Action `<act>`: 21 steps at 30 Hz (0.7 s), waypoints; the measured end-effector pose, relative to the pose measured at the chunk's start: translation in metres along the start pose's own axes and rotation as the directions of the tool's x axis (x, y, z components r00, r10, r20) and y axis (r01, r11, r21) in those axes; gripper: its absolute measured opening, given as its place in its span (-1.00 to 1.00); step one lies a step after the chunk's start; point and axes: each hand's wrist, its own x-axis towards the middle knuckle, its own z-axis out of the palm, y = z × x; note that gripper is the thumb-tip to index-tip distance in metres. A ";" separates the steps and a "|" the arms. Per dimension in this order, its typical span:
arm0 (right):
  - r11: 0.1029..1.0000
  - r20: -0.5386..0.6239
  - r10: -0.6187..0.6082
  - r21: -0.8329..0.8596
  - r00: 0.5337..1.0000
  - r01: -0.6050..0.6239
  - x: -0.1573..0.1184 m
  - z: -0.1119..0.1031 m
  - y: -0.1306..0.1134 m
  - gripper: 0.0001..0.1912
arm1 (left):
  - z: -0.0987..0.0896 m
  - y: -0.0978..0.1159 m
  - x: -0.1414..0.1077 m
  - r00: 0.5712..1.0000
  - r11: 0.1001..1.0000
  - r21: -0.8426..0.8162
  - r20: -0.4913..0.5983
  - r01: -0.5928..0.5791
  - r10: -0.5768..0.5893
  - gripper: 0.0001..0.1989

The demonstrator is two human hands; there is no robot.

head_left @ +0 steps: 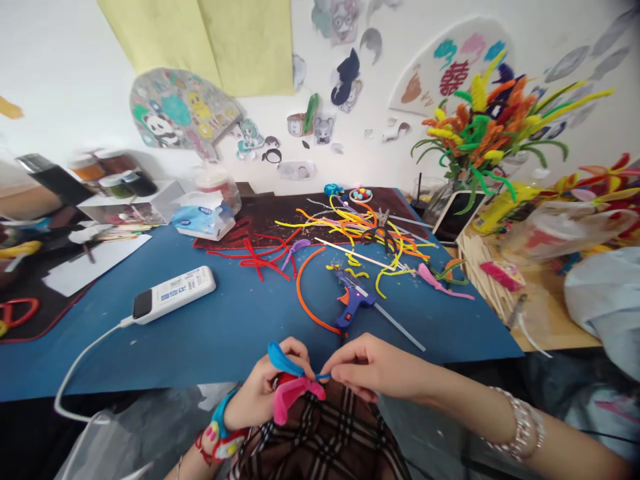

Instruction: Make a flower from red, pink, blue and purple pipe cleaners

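Note:
Close to my lap, my left hand [257,395] is closed around a small pipe-cleaner flower [289,395]. Its looped petals are pink, blue and red, and they spread out from a bunched centre. The fingertips of my right hand [367,367] pinch a short blue pipe-cleaner stem [324,376] at the flower's right side. Both hands are near the front edge of the blue table mat [240,333]. Just beyond them lies a blue glue gun [355,303] with a clear glue stick out of its back. A curved orange pipe cleaner [303,303] runs beside it.
Red pipe cleaners [260,257] and a yellow and orange pile [345,223] lie farther back, with pliers [383,230]. A white power bank [175,293] with a cable sits left. At right stand a phone [456,217] and a pipe-cleaner bouquet [485,127]. Tissues [204,219] lie back left.

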 end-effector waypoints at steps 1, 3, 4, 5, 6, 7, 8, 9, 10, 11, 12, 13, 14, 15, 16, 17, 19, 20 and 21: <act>1.000 0.010 0.012 -0.006 1.000 -0.012 -0.003 0.001 -0.001 -0.75 | -0.002 0.001 -0.001 1.000 0.999 0.035 -0.005 -0.009 0.010 -0.85; 0.999 0.000 0.044 -0.028 0.999 -0.044 -0.008 0.005 -0.004 -0.71 | -0.004 0.003 -0.002 1.000 0.993 0.117 -0.014 -0.016 0.018 -0.88; 0.998 -0.020 0.049 -0.042 0.999 -0.049 -0.010 0.009 -0.005 -0.71 | -0.004 0.004 -0.004 0.999 0.985 0.170 -0.022 -0.020 0.024 -0.87; 0.997 -0.059 0.036 -0.064 0.998 -0.039 -0.012 0.014 -0.005 -0.71 | -0.003 0.006 -0.005 0.999 0.973 0.229 -0.034 -0.027 0.036 -0.85; 0.995 -0.108 -0.002 -0.099 0.994 -0.008 -0.014 0.020 -0.004 -0.72 | -0.001 0.007 -0.008 0.997 0.957 0.287 -0.053 -0.043 0.061 -0.81; 0.989 -0.164 -0.070 -0.144 0.984 0.046 -0.016 0.027 -0.002 -0.73 | 0.001 0.007 -0.010 0.992 0.939 0.337 -0.075 -0.067 0.098 -0.78; 0.969 -0.221 -0.173 -0.212 0.960 0.126 -0.018 0.034 0.001 -0.75 | 0.004 0.007 -0.012 0.984 0.921 0.376 -0.101 -0.101 0.149 -0.76; 0.931 -0.258 -0.299 -0.291 0.919 0.221 -0.020 0.041 0.004 -0.77 | 0.008 0.006 -0.014 0.970 0.908 0.397 -0.132 -0.136 0.203 -0.75; 0.881 -0.281 -0.417 -0.358 0.864 0.309 -0.021 0.048 0.009 -0.77 | 0.012 0.004 -0.016 0.953 0.899 0.404 -0.165 -0.170 0.254 -0.74; 0.837 -0.298 -0.502 -0.403 0.812 0.370 -0.022 0.053 0.014 -0.78 | 0.017 0.002 -0.018 0.930 0.895 0.398 -0.208 -0.204 0.304 -0.74; 0.804 -0.310 -0.560 -0.428 0.768 0.413 -0.021 0.058 0.020 -0.78 | 0.023 0.000 -0.019 0.912 0.899 0.382 -0.249 -0.217 0.326 -0.74; 0.785 -0.329 -0.593 -0.438 0.735 0.437 -0.020 0.062 0.026 -0.80 | 0.029 -0.002 -0.020 0.896 0.905 0.360 -0.288 -0.226 0.338 -0.75; 0.775 -0.349 -0.612 -0.444 0.710 0.450 -0.017 0.065 0.032 -0.80 | 0.035 -0.003 -0.020 0.879 0.914 0.328 -0.328 -0.237 0.346 -0.78; 0.765 -0.369 -0.630 -0.447 0.683 0.464 -0.014 0.067 0.037 -0.79 | 0.042 -0.004 -0.019 0.868 0.929 0.282 -0.368 -0.238 0.334 -0.80; 0.758 -0.390 -0.643 -0.448 0.659 0.474 -0.010 0.067 0.041 -0.77 | 0.048 -0.005 -0.018 0.865 0.944 0.226 -0.391 -0.242 0.315 -0.82; 0.755 -0.401 -0.649 -0.442 0.646 0.484 -0.005 0.066 0.044 -0.74 | 0.053 -0.004 -0.017 0.865 0.957 0.159 -0.412 -0.241 0.287 -0.83; 0.780 -0.402 -0.619 -0.413 0.675 0.469 0.003 0.059 0.046 -0.75 | 0.060 -0.003 -0.013 0.863 0.975 0.030 -0.459 -0.221 0.209 -0.89; 0.804 -0.398 -0.586 -0.396 0.706 0.444 0.006 0.055 0.045 -0.77 | 0.061 -0.004 -0.011 0.871 0.980 -0.027 -0.464 -0.195 0.161 -0.92; 0.832 -0.397 -0.542 -0.377 0.741 0.407 0.008 0.049 0.043 -0.79 | 0.060 -0.004 -0.009 0.885 0.984 -0.076 -0.452 -0.162 0.111 -0.93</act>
